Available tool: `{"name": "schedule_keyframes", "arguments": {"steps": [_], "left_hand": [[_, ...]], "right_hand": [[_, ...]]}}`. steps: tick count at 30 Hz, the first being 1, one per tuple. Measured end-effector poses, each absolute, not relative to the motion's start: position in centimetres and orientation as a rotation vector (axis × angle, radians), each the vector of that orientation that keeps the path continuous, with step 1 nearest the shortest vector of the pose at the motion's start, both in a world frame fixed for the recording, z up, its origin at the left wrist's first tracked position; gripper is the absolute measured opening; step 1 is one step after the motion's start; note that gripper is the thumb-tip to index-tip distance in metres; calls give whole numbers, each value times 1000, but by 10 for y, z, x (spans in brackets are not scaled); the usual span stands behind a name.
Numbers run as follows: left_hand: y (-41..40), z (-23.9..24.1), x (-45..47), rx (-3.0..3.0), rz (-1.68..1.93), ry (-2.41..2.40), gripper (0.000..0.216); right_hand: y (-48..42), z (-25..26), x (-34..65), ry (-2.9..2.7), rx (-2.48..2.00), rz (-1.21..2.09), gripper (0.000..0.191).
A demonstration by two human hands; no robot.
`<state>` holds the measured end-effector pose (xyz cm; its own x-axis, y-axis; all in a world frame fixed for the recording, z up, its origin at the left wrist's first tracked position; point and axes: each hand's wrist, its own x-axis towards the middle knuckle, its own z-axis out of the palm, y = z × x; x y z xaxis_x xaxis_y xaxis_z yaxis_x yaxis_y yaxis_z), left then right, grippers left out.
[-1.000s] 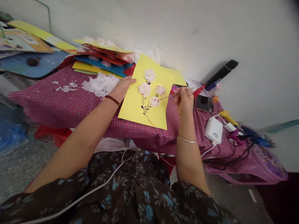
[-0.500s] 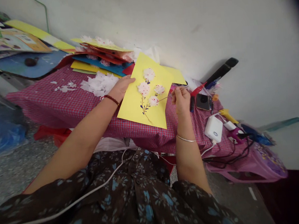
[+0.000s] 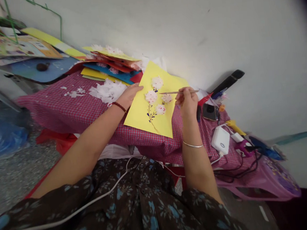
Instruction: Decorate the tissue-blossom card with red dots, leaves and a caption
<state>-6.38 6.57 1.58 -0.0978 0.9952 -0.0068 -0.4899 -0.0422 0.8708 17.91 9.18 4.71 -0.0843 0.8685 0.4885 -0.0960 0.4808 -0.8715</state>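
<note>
- My right hand (image 3: pixel 188 100) pinches a thin stick (image 3: pixel 171 92), its length pointing to nine o'clock over the yellow sheet (image 3: pixel 139 116)
- At nine o'clock, just beside that hand: a white flower (image 3: pixel 166 99)
- My left hand (image 3: pixel 131 94) grips the sheet's ten-o'clock edge, thumb on top

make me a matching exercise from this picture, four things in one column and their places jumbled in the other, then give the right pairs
Things:
1. yellow sheet
2. thin stick
3. pile of white scraps
4. white box with a cable

Places:
A. held in the right hand
B. on the checked cloth, to the right of the right hand
C. held in the left hand
D. on the checked cloth, beside the left hand

Pairs: 1-C, 2-A, 3-D, 4-B
</note>
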Motion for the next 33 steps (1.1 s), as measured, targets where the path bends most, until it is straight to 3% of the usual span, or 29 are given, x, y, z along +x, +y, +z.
{"name": "schedule_keyframes", "arguments": {"steps": [20,25,33], "left_hand": [[62,18,-55,753,1474,815,19],[62,15,-55,760,1462,798,27],[65,15,-63,754,1515,661,29]], "right_hand": [[86,33,155,-1395,-603,1025,41],[84,30,156,-1466,-614,1114,34],[93,44,199,-844,-511,1189,17]]}}
